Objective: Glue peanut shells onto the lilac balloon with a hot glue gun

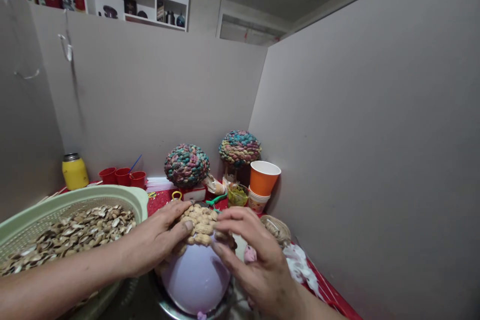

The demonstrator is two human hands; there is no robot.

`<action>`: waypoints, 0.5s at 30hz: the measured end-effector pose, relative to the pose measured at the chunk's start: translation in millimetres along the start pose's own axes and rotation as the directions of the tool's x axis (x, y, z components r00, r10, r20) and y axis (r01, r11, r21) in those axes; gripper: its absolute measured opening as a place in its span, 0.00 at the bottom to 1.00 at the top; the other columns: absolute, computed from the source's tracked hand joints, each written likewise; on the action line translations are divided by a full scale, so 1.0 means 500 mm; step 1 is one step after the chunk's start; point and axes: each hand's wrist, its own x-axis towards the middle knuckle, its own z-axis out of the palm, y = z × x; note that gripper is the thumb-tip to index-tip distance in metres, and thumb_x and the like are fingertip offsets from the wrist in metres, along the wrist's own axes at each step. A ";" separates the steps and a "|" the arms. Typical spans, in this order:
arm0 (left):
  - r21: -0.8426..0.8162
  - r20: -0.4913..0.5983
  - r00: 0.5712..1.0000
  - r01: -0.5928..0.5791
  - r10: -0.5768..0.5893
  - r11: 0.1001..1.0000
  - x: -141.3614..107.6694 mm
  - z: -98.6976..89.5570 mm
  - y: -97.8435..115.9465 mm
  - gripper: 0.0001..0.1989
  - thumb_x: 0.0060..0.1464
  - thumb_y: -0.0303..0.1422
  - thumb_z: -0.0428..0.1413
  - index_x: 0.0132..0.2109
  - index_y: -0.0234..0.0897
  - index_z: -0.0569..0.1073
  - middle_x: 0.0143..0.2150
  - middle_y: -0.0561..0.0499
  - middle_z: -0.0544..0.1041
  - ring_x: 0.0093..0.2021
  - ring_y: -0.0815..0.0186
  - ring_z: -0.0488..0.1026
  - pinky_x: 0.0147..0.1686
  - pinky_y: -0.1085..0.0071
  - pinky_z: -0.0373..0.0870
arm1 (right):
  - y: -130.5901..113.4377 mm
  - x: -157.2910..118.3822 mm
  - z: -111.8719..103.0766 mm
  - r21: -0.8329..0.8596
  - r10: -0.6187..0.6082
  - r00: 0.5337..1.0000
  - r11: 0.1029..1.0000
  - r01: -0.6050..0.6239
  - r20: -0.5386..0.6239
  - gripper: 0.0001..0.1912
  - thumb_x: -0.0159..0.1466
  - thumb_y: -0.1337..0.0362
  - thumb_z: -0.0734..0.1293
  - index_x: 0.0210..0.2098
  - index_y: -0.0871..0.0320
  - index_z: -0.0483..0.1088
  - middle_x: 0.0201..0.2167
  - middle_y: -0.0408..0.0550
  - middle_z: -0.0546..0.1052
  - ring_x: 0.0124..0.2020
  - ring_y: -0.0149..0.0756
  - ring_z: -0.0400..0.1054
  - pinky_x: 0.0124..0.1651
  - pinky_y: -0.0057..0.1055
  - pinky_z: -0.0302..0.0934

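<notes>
A lilac balloon [197, 275] sits in a metal bowl [167, 307], its knotted end low and towards me. Unshelled peanuts [202, 227] are packed in rows over its top and sides, while the front is bare. My left hand [165, 235] lies over the peanuts from the left, thumb and fingers stretched out. From the right, my right hand [255, 250] reaches to the same peanuts with thumb and fingers apart, fingertips at their edge. Whether anything small is under the right fingertips is hidden.
At left stands a green colander [140, 205] of shells. Behind are a yellow jar [75, 172], red cups [123, 176], two colourful peanut-covered balls [186, 165] [240, 148] and orange paper cups [263, 180]. A white plastic bag [302, 267] lies right, near the grey partition [375, 135].
</notes>
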 end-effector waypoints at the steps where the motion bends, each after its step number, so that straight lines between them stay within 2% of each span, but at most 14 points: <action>1: 0.007 -0.001 1.000 -0.006 0.006 1.000 0.000 0.001 -0.001 0.33 0.61 0.46 0.43 0.66 0.29 0.60 0.68 0.43 0.60 0.67 0.54 0.55 0.66 0.57 0.49 | -0.005 0.002 -0.002 -0.062 -0.105 0.994 0.993 0.105 0.002 0.09 0.63 0.72 0.66 0.43 0.56 0.69 0.40 0.49 0.73 0.43 0.39 0.67 0.47 0.39 0.61; 3: 0.019 -0.006 1.000 -0.021 0.021 1.000 0.000 0.002 -0.004 0.32 0.61 0.46 0.42 0.66 0.30 0.60 0.68 0.43 0.61 0.67 0.55 0.56 0.66 0.58 0.49 | -0.013 0.006 -0.004 -0.160 -0.248 0.967 0.954 0.254 0.054 0.09 0.63 0.75 0.64 0.41 0.59 0.70 0.34 0.49 0.73 0.37 0.38 0.66 0.43 0.40 0.59; 5: 0.027 -0.013 0.999 -0.035 0.035 0.999 -0.001 0.003 -0.007 0.32 0.61 0.46 0.42 0.65 0.31 0.61 0.68 0.43 0.62 0.67 0.55 0.56 0.66 0.58 0.50 | -0.016 0.009 -0.003 -0.214 -0.297 0.950 0.926 0.312 0.100 0.08 0.64 0.75 0.63 0.40 0.60 0.70 0.32 0.49 0.74 0.34 0.38 0.65 0.41 0.40 0.58; 15: 0.057 -0.007 1.000 -0.020 0.020 0.998 0.001 0.004 -0.005 0.33 0.61 0.45 0.42 0.66 0.28 0.59 0.69 0.41 0.59 0.68 0.54 0.54 0.67 0.57 0.47 | 0.004 0.009 0.018 -0.253 -0.350 0.932 0.897 0.363 0.095 0.06 0.65 0.73 0.62 0.39 0.60 0.70 0.30 0.48 0.74 0.32 0.36 0.65 0.38 0.38 0.58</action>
